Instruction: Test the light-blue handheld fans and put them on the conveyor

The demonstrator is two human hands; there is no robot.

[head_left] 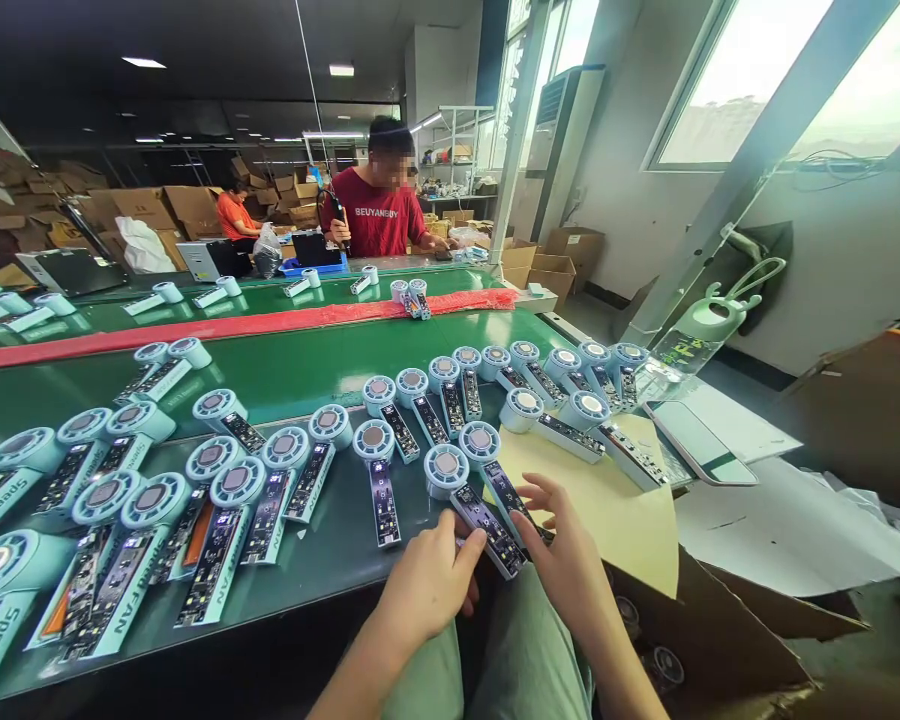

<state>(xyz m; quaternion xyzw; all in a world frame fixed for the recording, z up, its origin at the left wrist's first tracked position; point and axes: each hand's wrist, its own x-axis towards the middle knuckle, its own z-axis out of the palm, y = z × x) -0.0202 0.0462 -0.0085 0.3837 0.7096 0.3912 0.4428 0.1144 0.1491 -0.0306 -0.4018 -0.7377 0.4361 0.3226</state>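
Observation:
A light-blue handheld fan [447, 470] with its circuit board exposed lies at the bench edge in front of me. My left hand [429, 575] is closed on its handle, thumb on top and other fingers partly hidden beneath. Directly behind it, a second handheld fan [480, 442] points its bare board toward my right hand [562, 540]. That hand has its fingers apart, with the thumb close to the second fan's handle end; whether they touch is unclear. Another open-backed fan [373, 440] rests just to the left.
Rows of similar fans [285, 447] cover the green bench at left and right. Yellow paper [645, 520] and a phone [701, 442] lie at right, near a bottle [697, 330]. A red strip [270, 322] crosses the belt. A co-worker [382, 210] sits opposite, holding a tool.

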